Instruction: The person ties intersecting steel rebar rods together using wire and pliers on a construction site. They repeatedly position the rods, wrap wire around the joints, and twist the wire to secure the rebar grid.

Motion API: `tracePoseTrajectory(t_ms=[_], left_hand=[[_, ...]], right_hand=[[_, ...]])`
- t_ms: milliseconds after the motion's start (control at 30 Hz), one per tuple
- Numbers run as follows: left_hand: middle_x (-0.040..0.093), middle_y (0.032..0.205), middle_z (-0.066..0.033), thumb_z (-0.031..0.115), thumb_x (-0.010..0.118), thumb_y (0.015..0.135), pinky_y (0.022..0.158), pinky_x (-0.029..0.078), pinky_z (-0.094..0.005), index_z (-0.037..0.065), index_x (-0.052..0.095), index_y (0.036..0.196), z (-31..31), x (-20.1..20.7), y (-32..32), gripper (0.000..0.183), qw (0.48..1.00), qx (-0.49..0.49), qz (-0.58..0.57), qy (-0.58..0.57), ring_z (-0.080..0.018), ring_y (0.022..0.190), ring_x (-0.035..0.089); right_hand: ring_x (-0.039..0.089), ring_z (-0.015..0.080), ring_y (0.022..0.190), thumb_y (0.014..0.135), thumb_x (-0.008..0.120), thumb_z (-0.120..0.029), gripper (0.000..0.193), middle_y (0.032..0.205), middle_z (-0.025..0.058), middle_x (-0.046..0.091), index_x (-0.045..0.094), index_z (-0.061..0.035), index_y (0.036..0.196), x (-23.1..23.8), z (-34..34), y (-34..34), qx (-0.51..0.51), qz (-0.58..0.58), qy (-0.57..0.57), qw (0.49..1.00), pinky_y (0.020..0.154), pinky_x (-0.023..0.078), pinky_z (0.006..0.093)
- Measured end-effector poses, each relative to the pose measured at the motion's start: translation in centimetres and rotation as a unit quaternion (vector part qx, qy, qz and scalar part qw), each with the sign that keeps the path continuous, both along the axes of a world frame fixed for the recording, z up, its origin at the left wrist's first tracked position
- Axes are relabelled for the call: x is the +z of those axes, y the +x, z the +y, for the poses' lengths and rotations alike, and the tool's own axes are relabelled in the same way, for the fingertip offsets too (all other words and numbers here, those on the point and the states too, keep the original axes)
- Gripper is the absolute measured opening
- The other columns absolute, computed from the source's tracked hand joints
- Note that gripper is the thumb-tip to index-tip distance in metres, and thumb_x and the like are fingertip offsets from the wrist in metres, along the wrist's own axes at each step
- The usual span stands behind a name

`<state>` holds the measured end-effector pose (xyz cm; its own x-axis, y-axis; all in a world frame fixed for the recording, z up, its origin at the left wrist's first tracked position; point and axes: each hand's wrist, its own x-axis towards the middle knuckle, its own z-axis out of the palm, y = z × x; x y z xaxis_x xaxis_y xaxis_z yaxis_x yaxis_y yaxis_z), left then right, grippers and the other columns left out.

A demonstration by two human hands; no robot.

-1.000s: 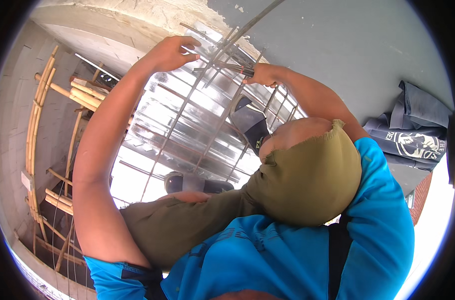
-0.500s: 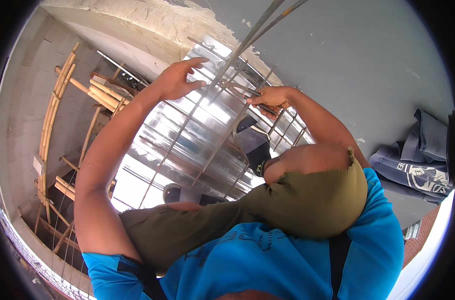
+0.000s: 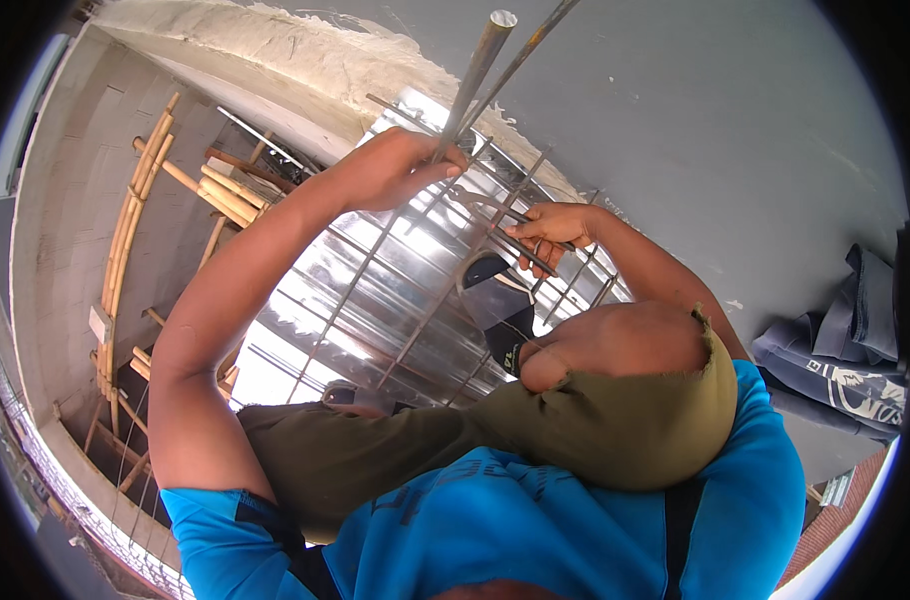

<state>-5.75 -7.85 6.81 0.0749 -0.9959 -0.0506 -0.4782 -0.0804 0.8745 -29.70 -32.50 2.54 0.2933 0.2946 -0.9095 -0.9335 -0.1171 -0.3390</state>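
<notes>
My right hand (image 3: 555, 237) grips a pair of pincers (image 3: 495, 206); their handles stand apart and the jaws point left toward a crossing of the bars. Close to the jaws, my left hand (image 3: 400, 170) has its thumb and fingers drawn together at the foot of an upright metal pipe (image 3: 483, 58). What lies between those fingertips is hidden or too small to name. Beneath both hands runs a grid of steel reinforcing bars (image 3: 370, 262) over shiny ribbed metal sheets (image 3: 350, 335). A thinner rusty bar (image 3: 530, 50) slants up beside the pipe.
My sandalled foot (image 3: 497, 305) stands on the grid below the right hand. A grey wall surface (image 3: 695, 130) lies to the right, with dark printed cloth (image 3: 835, 360) on it. Rough concrete (image 3: 315, 60) borders the far side. Bamboo poles (image 3: 135, 230) stand in an opening at left.
My left hand has moved right to the pipe's foot, and its spread fingers have drawn together. The pincers stay in my right hand. The view has shifted slightly.
</notes>
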Motion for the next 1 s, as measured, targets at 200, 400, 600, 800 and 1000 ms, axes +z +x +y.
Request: tracePoseTrajectory(t_ms=[200, 400, 600, 800, 1000], left_hand=[[0.079, 0.110, -0.0159, 0.025, 0.066, 0.108, 0.096, 0.057, -0.0454, 0.006, 0.072, 0.126, 0.7, -1.5, 0.1, 0.026, 0.999, -0.003, -0.039, 0.026, -0.0335, 0.107, 0.076], [0.073, 0.133, -0.0179, 0.021, 0.064, 0.105, 0.106, 0.056, -0.0462, 0.012, 0.070, 0.138, 0.8, -3.7, 0.5, 0.034, 0.999, -0.016, -0.043, 0.030, -0.0362, 0.122, 0.070], [0.070, 0.129, -0.0149, 0.015, 0.064, 0.104, 0.100, 0.059, -0.0430, 0.016, 0.065, 0.144, 1.2, -6.2, -0.7, 0.041, 0.997, 0.034, -0.025, 0.059, -0.0338, 0.118, 0.071], [0.071, 0.120, -0.0139, 0.009, 0.064, 0.101, 0.085, 0.059, -0.0394, 0.015, 0.065, 0.144, 2.2, -8.5, -0.7, 0.043, 0.998, 0.056, 0.009, 0.013, -0.0260, 0.095, 0.070], [0.074, 0.118, -0.0174, 0.010, 0.066, 0.100, 0.084, 0.059, -0.0408, 0.009, 0.067, 0.140, 2.3, -9.7, 0.1, 0.040, 0.999, 0.044, 0.002, 0.023, -0.0283, 0.095, 0.072]], right_hand=[[0.073, 0.0318, 0.095, 0.108, 0.064, -0.041, 0.039, 0.106, 0.0164, 0.068, 0.069, -0.0056, 0.123, -1.3, 2.6, -4.1, 0.246, -0.249, -0.216, 0.911, 0.083, 0.058, 0.0466], [0.064, 0.0353, 0.109, 0.103, 0.069, -0.037, 0.034, 0.109, 0.0140, 0.065, 0.070, -0.0081, 0.122, -0.3, 8.1, -4.3, 0.294, -0.442, -0.343, 0.775, 0.092, 0.052, 0.0499], [0.062, 0.0335, 0.118, 0.099, 0.071, -0.029, 0.024, 0.115, 0.0097, 0.069, 0.074, -0.0117, 0.116, -4.9, 1.6, -1.2, 0.226, -0.469, -0.496, 0.695, 0.099, 0.049, 0.0513], [0.060, 0.0313, 0.123, 0.099, 0.069, -0.025, 0.019, 0.117, 0.0089, 0.068, 0.077, -0.0177, 0.115, -6.0, 0.8, 2.0, 0.271, -0.370, -0.459, 0.761, 0.100, 0.044, 0.0546], [0.058, 0.0296, 0.128, 0.099, 0.067, -0.021, 0.020, 0.122, 0.0096, 0.066, 0.076, -0.0176, 0.116, -4.7, 1.7, 2.9, 0.328, -0.342, -0.462, 0.750, 0.104, 0.038, 0.0558]])
